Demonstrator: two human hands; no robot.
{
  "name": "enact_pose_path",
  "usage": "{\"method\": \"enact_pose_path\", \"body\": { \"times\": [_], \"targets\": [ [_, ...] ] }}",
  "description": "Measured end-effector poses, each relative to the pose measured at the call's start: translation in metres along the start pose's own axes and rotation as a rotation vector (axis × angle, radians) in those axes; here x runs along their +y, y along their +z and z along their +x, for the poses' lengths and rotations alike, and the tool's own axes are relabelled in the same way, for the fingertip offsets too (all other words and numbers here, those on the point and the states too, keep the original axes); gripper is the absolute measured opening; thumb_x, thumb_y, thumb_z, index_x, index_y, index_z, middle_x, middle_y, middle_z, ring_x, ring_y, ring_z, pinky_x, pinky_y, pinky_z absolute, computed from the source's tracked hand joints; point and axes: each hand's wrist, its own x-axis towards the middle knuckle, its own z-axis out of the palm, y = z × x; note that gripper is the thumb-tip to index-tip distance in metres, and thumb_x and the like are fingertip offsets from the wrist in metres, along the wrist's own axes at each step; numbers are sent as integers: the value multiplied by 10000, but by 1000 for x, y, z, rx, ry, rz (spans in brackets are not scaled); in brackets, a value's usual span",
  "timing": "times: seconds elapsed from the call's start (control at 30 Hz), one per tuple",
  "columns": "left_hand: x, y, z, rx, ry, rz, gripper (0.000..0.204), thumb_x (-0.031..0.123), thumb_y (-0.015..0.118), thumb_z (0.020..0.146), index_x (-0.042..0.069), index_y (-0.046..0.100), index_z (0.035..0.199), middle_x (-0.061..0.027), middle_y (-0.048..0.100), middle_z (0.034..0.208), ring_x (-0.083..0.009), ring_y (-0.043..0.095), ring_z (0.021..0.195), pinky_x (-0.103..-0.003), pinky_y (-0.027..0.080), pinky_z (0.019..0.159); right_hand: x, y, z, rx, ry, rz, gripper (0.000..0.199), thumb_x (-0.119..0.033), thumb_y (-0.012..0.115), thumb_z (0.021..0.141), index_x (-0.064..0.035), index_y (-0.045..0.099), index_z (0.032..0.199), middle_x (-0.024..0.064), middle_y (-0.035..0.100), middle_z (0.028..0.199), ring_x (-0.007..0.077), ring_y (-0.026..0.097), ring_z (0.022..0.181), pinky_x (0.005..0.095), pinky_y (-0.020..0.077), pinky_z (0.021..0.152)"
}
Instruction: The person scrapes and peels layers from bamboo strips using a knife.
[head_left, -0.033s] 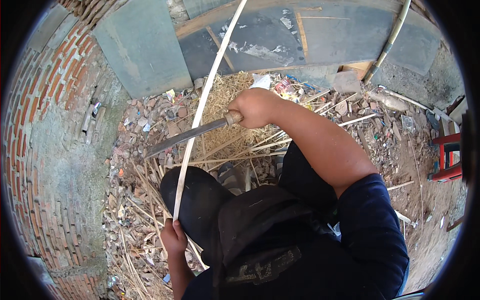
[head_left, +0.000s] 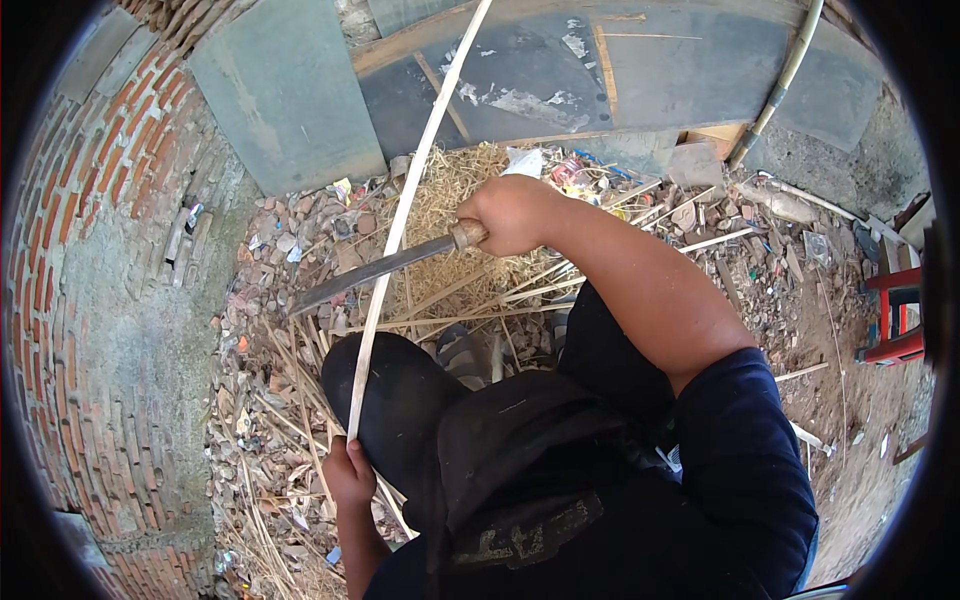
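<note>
A long, pale bamboo strip [head_left: 412,185] runs from beside my left thigh up past the top edge of the view. Its near end is in my left hand [head_left: 349,474], the fingers closed round it. My right hand [head_left: 512,216] grips the wooden handle of a machete [head_left: 372,272]. The dark blade points left and slightly toward me, crossing the strip at about its lower middle. Whether the edge touches the strip or is set into it, I cannot tell.
Pale shavings [head_left: 450,195] lie heaped beyond my feet, with loose bamboo strips [head_left: 470,317] across the rubble. A brick wall [head_left: 120,330] rises at left, and grey panels [head_left: 290,100] stand at the back. A bamboo pole [head_left: 775,95] leans there; a red frame [head_left: 892,315] stands at right.
</note>
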Motion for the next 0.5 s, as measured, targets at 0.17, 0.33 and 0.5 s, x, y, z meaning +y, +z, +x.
{"method": "enact_pose_path", "body": {
  "times": [0.17, 0.33, 0.5],
  "targets": [
    [-10, 10, -3, 67, -18, -38, 455, 391, 431, 1044, 19, 503, 792, -214, 527, 569, -463, 558, 551, -503, 392, 499, 14, -6, 3, 24, 95, 39, 169, -189, 690, 751, -124, 712, 905, 141, 704, 836, 356, 686, 844, 484, 537, 759],
    [-3, 4, 0, 22, -4, -29, 447, 366, 389, 1068, -2, 491, 835, -221, 518, 588, -451, 557, 557, -479, 371, 500, 44, -11, -2, 181, 308, 115, 200, -212, 695, 764, -110, 717, 935, 156, 718, 863, 351, 694, 855, 467, 542, 765],
    [-9, 6, -3, 45, 9, -14, 449, 374, 406, 1058, 10, 486, 809, -223, 522, 583, -463, 557, 561, -496, 379, 501, 35, -12, -4, 181, 302, 120, 208, -230, 678, 774, -82, 707, 918, 183, 718, 920, 384, 687, 907, 483, 543, 835]
  ]
}}
